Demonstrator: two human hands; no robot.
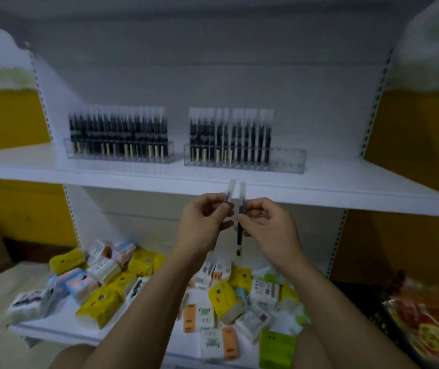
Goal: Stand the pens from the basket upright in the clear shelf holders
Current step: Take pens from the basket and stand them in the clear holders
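left hand (202, 222) and right hand (269, 227) pinch upright pens (239, 235)

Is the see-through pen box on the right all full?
Not full. The clear plastic holder on the right has dark white-capped pens standing along most of it, but its right end is bare.

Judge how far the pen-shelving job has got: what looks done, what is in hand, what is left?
Done: the left holder looks full of upright pens, the right holder filled except its right end. In hand: the left hand pinches one pen, the right hand a second pen. Left: stand both in the empty end slots; the basket is out of view, so any remainder is unknown.
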